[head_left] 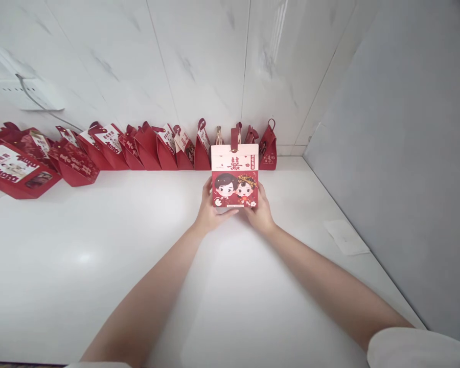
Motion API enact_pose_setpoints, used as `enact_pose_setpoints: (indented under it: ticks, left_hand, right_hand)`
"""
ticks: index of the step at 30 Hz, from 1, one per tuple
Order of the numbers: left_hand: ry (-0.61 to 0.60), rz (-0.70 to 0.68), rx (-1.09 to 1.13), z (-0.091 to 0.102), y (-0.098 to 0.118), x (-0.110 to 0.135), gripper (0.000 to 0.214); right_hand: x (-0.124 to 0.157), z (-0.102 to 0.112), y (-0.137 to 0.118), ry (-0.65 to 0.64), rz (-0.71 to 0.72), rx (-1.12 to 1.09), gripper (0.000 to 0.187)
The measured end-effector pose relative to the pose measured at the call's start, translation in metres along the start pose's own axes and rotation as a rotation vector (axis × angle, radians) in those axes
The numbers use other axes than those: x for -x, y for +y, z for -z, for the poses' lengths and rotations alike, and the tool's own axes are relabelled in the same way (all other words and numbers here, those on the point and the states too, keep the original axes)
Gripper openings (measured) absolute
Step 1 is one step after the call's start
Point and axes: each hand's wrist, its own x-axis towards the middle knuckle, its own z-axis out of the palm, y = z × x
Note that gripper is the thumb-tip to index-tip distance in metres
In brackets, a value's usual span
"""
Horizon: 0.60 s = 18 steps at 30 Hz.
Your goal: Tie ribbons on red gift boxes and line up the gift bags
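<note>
Between my two hands is an upright red and pale pink gift box [235,176] with two cartoon heads printed on its front and a dark red strap at its top. My left hand [210,208] grips its left side, the thumb along the bottom edge. On the right side my right hand [261,210] holds it the same way. The fingers of both hands are partly hidden behind the box. Just behind it, a red gift box with a loop handle [268,149] stands at the right end of a row.
Several red gift boxes [147,146] line the back of the white table [99,286] against a marbled wall [199,61]. Larger boxes [21,166] crowd the left end. A grey panel [414,153] borders the right side, near a flat white piece [347,236] on the table. A cable [42,105] hangs at left.
</note>
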Motion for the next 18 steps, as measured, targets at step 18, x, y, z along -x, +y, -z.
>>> enact_pose_setpoints:
  ticks: [18]
  left_hand:
    - [-0.059,0.24,0.366,0.0,0.009,-0.004,0.069]
  right_hand:
    - [0.002,-0.001,-0.02,0.004,0.143,0.238,0.061]
